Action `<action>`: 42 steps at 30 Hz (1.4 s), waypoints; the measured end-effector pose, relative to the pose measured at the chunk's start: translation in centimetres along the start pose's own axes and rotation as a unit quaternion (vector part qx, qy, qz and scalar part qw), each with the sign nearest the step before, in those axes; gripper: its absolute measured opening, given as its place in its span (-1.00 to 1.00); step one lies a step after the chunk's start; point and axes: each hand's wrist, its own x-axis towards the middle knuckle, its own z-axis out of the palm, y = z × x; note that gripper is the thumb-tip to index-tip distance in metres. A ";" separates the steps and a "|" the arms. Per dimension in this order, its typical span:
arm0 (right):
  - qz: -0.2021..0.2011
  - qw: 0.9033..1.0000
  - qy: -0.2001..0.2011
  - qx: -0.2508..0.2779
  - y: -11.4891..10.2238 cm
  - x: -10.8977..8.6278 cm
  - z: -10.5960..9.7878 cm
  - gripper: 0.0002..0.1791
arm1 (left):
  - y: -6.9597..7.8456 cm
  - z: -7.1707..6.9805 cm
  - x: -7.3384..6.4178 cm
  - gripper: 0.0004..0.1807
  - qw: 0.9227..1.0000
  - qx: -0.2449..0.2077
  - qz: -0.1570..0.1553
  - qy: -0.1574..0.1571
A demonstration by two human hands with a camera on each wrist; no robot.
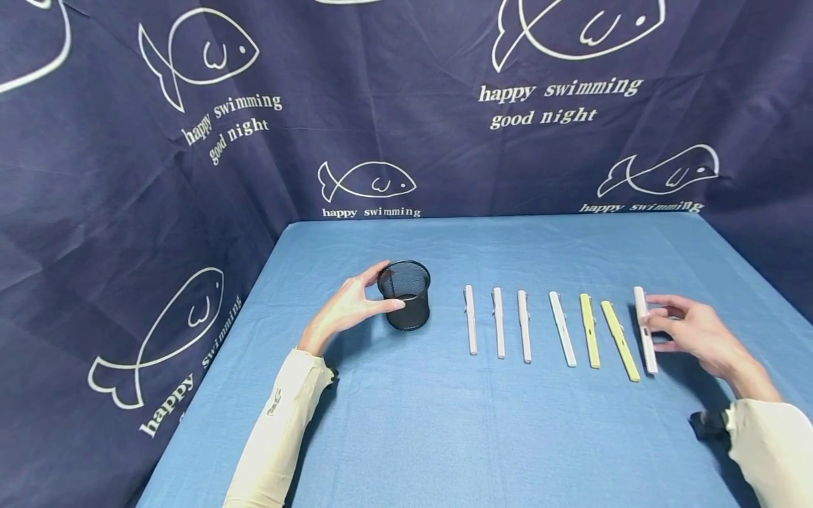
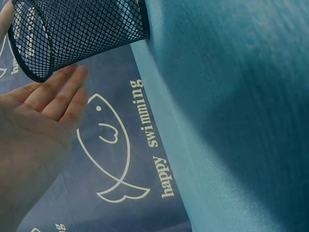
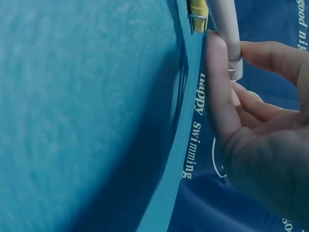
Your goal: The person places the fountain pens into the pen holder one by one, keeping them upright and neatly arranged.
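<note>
A black mesh pen holder (image 1: 408,310) stands upright on the blue cloth. From its left side, my left hand (image 1: 346,307) grips it, thumb across the front and fingers behind the rim. The left wrist view shows the holder's mesh wall (image 2: 91,34) close beside the fingers. At the right end of a row of pens, my right hand (image 1: 695,331) pinches a whitish pen (image 1: 641,310). In the right wrist view, thumb and fingers stand on either side of this pen (image 3: 226,24). A yellow pen (image 1: 620,341) lies just left of it.
More pens lie side by side between the hands: another yellow pen (image 1: 589,331), a pale bluish-white pen (image 1: 562,329) and several pale pink pens (image 1: 498,323). A dark blue fish-print curtain (image 1: 444,155) hangs behind and left of the blue-covered table (image 1: 444,437).
</note>
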 end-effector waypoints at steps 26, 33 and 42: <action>-0.150 0.962 0.059 0.220 -2.2 -1.1 2.0 -0.50 | 0.0 -0.1 0.0 0.02 1.000 0.000 0.000 0.001; -0.175 0.947 0.054 0.263 -2.7 -0.9 2.8 -0.48 | 0.0 -0.1 -0.1 0.03 1.000 0.000 -0.006 0.000; -0.205 0.938 0.047 0.275 -4.0 -0.7 3.9 -0.47 | 0.0 -0.1 -0.1 0.04 1.000 -0.003 -0.003 -0.002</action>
